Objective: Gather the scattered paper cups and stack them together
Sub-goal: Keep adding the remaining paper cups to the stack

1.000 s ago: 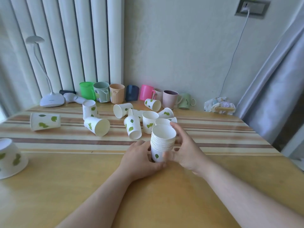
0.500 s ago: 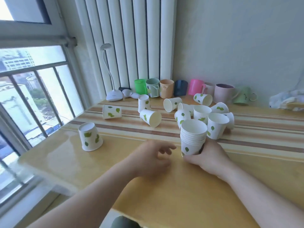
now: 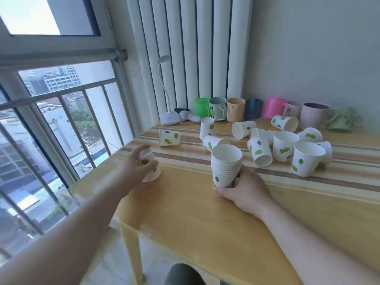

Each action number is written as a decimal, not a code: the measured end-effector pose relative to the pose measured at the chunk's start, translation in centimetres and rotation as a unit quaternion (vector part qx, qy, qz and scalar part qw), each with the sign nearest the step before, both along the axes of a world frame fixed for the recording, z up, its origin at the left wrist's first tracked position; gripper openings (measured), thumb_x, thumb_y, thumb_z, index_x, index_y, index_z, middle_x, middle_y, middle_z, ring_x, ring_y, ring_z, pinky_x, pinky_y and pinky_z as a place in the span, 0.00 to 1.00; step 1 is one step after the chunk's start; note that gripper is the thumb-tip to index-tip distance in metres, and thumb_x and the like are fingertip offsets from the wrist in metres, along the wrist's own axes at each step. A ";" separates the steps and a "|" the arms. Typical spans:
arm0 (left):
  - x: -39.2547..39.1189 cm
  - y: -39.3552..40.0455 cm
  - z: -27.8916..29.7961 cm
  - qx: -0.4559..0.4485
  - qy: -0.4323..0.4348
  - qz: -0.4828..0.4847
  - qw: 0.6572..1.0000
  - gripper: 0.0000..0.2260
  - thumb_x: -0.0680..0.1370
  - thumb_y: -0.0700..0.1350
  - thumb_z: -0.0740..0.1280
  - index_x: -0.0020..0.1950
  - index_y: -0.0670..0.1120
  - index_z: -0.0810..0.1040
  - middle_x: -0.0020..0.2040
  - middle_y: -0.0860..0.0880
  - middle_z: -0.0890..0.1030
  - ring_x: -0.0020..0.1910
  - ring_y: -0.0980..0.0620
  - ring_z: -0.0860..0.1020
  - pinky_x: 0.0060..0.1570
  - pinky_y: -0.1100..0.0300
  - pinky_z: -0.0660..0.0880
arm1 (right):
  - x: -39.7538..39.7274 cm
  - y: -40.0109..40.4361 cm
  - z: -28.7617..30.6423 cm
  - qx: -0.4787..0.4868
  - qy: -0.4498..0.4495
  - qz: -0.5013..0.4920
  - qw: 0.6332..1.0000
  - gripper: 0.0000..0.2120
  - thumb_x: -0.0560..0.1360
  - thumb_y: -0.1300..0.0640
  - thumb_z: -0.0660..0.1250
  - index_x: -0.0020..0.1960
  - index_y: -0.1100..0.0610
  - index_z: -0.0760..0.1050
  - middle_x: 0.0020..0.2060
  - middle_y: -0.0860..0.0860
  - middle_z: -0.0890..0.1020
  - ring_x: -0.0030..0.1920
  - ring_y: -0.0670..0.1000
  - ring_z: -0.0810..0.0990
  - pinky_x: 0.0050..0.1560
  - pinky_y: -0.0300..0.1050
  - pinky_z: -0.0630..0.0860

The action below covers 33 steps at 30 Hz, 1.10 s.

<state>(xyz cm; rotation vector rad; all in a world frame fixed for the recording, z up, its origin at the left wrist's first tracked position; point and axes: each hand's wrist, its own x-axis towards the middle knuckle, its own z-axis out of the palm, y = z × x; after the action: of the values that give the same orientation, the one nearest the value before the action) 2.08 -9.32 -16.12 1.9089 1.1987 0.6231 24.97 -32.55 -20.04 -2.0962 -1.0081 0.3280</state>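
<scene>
A stack of white paper cups with green leaf prints (image 3: 225,165) stands upright near the table's middle, and my right hand (image 3: 243,189) grips its base. Far to the left, my left hand (image 3: 133,168) wraps around an upside-down paper cup (image 3: 151,171) close to the table's left edge. Several loose paper cups lie or stand behind the stack: one on its side (image 3: 169,137), an inverted one (image 3: 207,126), a tipped one (image 3: 259,150) and upright ones (image 3: 284,146) (image 3: 306,159).
A row of coloured plastic and ceramic mugs (image 3: 235,110) lines the back wall. A white desk lamp (image 3: 169,118) stands at the back left. The wooden table (image 3: 195,212) ends at its left edge beside a barred window (image 3: 61,128).
My left hand has reached left from beside the stack and taken hold of the inverted cup near the table's edge. The right hand keeps its grip on the stack. The view has swung left.
</scene>
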 end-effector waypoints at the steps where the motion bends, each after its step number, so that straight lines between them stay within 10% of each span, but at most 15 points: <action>1: 0.5 -0.1 0.3 -0.020 -0.036 0.001 0.999 0.28 0.78 0.54 0.78 0.76 0.64 0.73 0.59 0.46 0.81 0.57 0.42 0.82 0.56 0.43 0.82 | 0.0 -0.2 0.0 -0.001 -0.001 0.001 1.000 0.26 0.66 0.42 0.84 0.59 0.43 0.78 0.50 0.37 0.84 0.55 0.46 0.83 0.57 0.52 0.82; 8: 5.0 -2.7 -1.4 -0.176 -0.201 -0.048 0.962 0.25 0.72 0.51 0.84 0.56 0.47 0.71 0.66 0.36 0.79 0.53 0.39 0.86 0.58 0.43 0.85 | 0.1 -0.4 0.1 -0.007 0.002 0.000 1.000 0.28 0.66 0.40 0.83 0.62 0.43 0.77 0.53 0.37 0.83 0.56 0.45 0.83 0.57 0.50 0.82; 14: 5.5 -4.4 -1.9 -0.019 -0.004 -0.150 0.988 0.27 0.70 0.60 0.83 0.64 0.61 0.76 0.58 0.51 0.81 0.52 0.46 0.85 0.49 0.48 0.85 | 0.0 -0.5 0.1 -0.010 -0.003 -0.006 1.000 0.29 0.66 0.39 0.82 0.63 0.43 0.77 0.54 0.38 0.84 0.57 0.46 0.82 0.56 0.50 0.81; 20: 6.1 -4.6 0.6 0.176 0.193 -0.255 0.931 0.25 0.68 0.56 0.83 0.64 0.60 0.84 0.52 0.58 0.86 0.53 0.50 0.82 0.52 0.51 0.78 | 0.0 -0.4 0.1 -0.011 -0.004 -0.009 1.000 0.29 0.67 0.41 0.83 0.64 0.43 0.77 0.56 0.39 0.84 0.60 0.48 0.82 0.56 0.49 0.79; 24: 7.1 -5.0 1.1 -0.021 -0.011 -0.166 0.986 0.22 0.68 0.49 0.83 0.60 0.52 0.82 0.52 0.50 0.87 0.52 0.48 0.84 0.50 0.53 0.82 | 0.0 -0.5 -0.1 -0.007 0.000 -0.010 1.000 0.29 0.66 0.41 0.82 0.64 0.42 0.77 0.55 0.38 0.85 0.59 0.47 0.82 0.55 0.48 0.80; 28: 8.6 -6.8 3.7 -0.070 -0.289 -0.201 0.934 0.20 0.70 0.44 0.81 0.61 0.48 0.82 0.50 0.51 0.89 0.55 0.49 0.86 0.61 0.51 0.81 | 0.1 -0.4 -0.3 -0.004 0.001 -0.006 1.000 0.29 0.66 0.39 0.81 0.63 0.41 0.77 0.55 0.38 0.85 0.60 0.48 0.83 0.58 0.51 0.81; 33: 10.5 -8.7 5.5 -0.057 -0.320 -0.244 0.914 0.40 0.66 0.53 0.85 0.73 0.46 0.72 0.64 0.43 0.85 0.66 0.43 0.84 0.68 0.45 0.81 | 0.1 -0.5 -0.4 -0.004 -0.004 -0.003 1.000 0.31 0.64 0.36 0.79 0.64 0.41 0.76 0.57 0.39 0.85 0.62 0.49 0.82 0.60 0.53 0.81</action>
<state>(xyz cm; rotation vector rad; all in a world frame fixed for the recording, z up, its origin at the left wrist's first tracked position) 12.62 -17.98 -10.58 1.6173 0.3153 0.7894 25.10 -33.04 -20.42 -2.1086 -1.0072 0.3228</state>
